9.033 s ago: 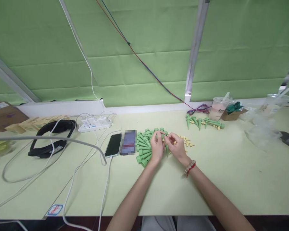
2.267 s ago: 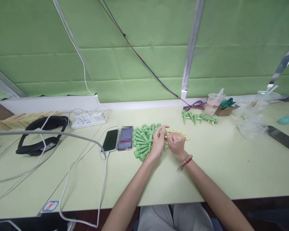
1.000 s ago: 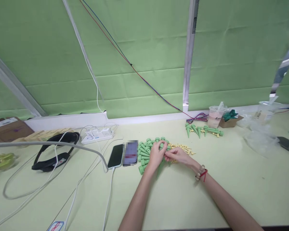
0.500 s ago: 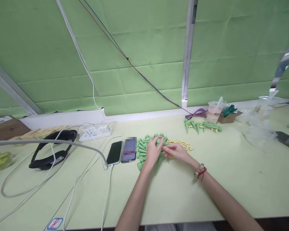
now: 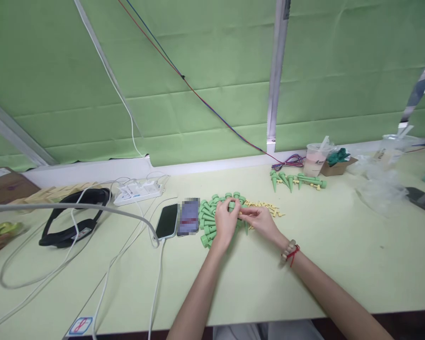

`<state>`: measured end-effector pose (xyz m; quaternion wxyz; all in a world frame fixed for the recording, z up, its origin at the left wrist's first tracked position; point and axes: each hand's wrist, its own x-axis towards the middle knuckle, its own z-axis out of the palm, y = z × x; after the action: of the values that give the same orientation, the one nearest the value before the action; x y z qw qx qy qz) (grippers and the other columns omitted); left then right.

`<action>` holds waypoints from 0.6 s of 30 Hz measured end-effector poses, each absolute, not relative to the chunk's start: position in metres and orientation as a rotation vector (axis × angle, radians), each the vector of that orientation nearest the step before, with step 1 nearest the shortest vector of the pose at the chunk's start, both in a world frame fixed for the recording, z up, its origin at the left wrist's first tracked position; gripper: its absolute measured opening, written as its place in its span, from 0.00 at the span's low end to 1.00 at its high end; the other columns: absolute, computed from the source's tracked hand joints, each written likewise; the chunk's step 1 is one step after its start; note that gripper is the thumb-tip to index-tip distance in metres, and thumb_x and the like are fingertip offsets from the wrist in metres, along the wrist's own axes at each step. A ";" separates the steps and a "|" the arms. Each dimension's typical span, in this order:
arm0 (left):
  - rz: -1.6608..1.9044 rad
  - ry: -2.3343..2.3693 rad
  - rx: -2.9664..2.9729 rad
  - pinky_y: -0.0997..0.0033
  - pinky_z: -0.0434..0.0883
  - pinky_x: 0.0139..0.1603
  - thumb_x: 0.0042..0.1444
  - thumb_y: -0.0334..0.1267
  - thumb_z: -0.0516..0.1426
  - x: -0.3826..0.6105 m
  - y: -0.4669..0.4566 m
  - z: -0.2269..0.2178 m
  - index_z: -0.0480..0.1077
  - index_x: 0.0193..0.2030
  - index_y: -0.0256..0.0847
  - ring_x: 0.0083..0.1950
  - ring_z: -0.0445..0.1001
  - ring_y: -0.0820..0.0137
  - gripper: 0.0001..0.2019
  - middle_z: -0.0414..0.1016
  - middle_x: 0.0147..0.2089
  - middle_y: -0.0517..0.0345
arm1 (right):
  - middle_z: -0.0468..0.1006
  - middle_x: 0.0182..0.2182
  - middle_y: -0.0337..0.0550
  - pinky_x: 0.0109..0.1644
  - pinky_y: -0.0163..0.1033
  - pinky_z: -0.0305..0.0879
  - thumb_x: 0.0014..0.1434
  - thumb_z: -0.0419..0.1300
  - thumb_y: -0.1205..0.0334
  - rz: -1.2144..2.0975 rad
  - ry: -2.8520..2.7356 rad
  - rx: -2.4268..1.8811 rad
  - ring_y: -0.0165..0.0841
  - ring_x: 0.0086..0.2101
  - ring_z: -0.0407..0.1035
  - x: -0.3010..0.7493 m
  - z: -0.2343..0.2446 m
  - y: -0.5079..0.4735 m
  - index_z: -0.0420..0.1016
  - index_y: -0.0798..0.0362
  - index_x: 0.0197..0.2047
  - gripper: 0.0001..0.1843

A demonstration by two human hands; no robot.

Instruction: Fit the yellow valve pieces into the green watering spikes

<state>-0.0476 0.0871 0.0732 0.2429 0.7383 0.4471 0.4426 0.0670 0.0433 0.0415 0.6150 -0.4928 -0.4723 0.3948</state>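
Note:
My left hand (image 5: pixel 227 218) is closed around a green plastic watering spike (image 5: pixel 231 207), mostly hidden by the fingers. Against it, my right hand (image 5: pixel 260 222) pinches a small yellow plastic piece (image 5: pixel 240 214), of which only a bit shows. Both hands meet over a pile of green spikes (image 5: pixel 208 218) with round heads and pointed ends. To the right of the pile lies a heap of small yellow pieces (image 5: pixel 269 208), partly behind my right hand. Farther back, several green spikes (image 5: pixel 290 182) lie with yellow pieces fitted or lying among them.
Two phones (image 5: pixel 167 222) lie left of the pile, one with a white cable. A power strip (image 5: pixel 139 192), a black headset (image 5: pixel 71 219) and loose cables spread across the left side. At the back right stand a drink cup (image 5: pixel 314 160), a small box (image 5: pixel 338 166) and plastic bags (image 5: pixel 378 189).
The spike's pointed end, which stuck out below my hands, no longer shows there. My right fingers have pressed closer to my left hand, and the view has shifted slightly.

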 end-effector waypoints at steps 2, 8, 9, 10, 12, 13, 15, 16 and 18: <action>1.232 1.207 1.941 0.71 0.62 0.34 0.55 0.44 0.52 -0.048 0.089 0.073 0.73 0.32 0.41 0.33 0.66 0.69 0.12 0.72 0.31 0.56 | 0.80 0.30 0.46 0.40 0.44 0.72 0.36 0.70 0.51 0.958 -1.016 -1.130 0.38 0.32 0.74 0.067 0.044 0.043 0.78 0.56 0.31 0.20; 1.191 1.133 1.903 0.74 0.57 0.27 0.55 0.44 0.51 -0.046 0.092 0.075 0.72 0.28 0.40 0.24 0.59 0.75 0.14 0.70 0.26 0.60 | 0.78 0.25 0.42 0.36 0.35 0.72 0.39 0.68 0.46 1.341 -0.897 -1.049 0.28 0.26 0.73 0.071 0.047 0.045 0.75 0.56 0.28 0.21; 1.180 1.136 1.911 0.74 0.56 0.26 0.54 0.45 0.51 -0.045 0.091 0.074 0.72 0.28 0.40 0.24 0.59 0.75 0.13 0.70 0.26 0.60 | 0.77 0.24 0.40 0.37 0.34 0.72 0.37 0.69 0.47 1.330 -0.879 -1.042 0.27 0.26 0.73 0.072 0.046 0.046 0.75 0.55 0.27 0.21; 1.173 1.146 1.920 0.74 0.56 0.26 0.54 0.45 0.52 -0.044 0.091 0.073 0.72 0.28 0.40 0.24 0.59 0.75 0.13 0.70 0.26 0.60 | 0.77 0.23 0.38 0.37 0.34 0.72 0.34 0.70 0.48 1.311 -0.859 -1.038 0.27 0.26 0.73 0.073 0.045 0.046 0.74 0.55 0.27 0.21; 1.166 1.175 1.942 0.74 0.56 0.27 0.54 0.45 0.52 -0.043 0.092 0.071 0.73 0.28 0.40 0.25 0.59 0.74 0.13 0.71 0.27 0.59 | 0.76 0.23 0.37 0.38 0.35 0.71 0.31 0.71 0.50 1.268 -0.835 -1.037 0.27 0.26 0.72 0.074 0.043 0.048 0.74 0.55 0.27 0.22; 1.164 1.184 1.954 0.74 0.56 0.27 0.54 0.45 0.52 -0.043 0.092 0.069 0.73 0.28 0.40 0.25 0.60 0.74 0.14 0.71 0.27 0.58 | 0.76 0.24 0.37 0.39 0.36 0.71 0.30 0.72 0.50 1.242 -0.838 -1.041 0.27 0.26 0.72 0.074 0.042 0.049 0.74 0.55 0.28 0.23; 1.160 1.193 1.971 0.73 0.56 0.28 0.54 0.46 0.51 -0.042 0.093 0.067 0.73 0.28 0.40 0.26 0.61 0.73 0.14 0.71 0.27 0.58 | 0.76 0.26 0.38 0.42 0.38 0.70 0.29 0.73 0.52 1.161 -0.879 -1.058 0.28 0.29 0.72 0.074 0.041 0.049 0.73 0.55 0.28 0.23; 1.161 1.197 1.971 0.73 0.57 0.28 0.54 0.46 0.51 -0.042 0.093 0.066 0.73 0.28 0.40 0.27 0.61 0.73 0.14 0.71 0.27 0.58 | 0.77 0.28 0.39 0.44 0.39 0.69 0.28 0.73 0.54 1.113 -0.914 -1.067 0.29 0.31 0.72 0.074 0.041 0.050 0.73 0.54 0.29 0.23; 1.168 1.199 1.958 0.73 0.57 0.28 0.54 0.46 0.51 -0.042 0.093 0.065 0.73 0.29 0.40 0.27 0.62 0.72 0.14 0.70 0.26 0.59 | 0.77 0.33 0.42 0.45 0.40 0.69 0.30 0.73 0.55 1.059 -0.971 -1.077 0.32 0.35 0.72 0.074 0.041 0.049 0.74 0.54 0.32 0.24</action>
<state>-0.0421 0.0934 0.0653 0.2792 0.7299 0.4469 0.4353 0.0744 0.0494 0.0411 0.6232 -0.4689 -0.4230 0.4613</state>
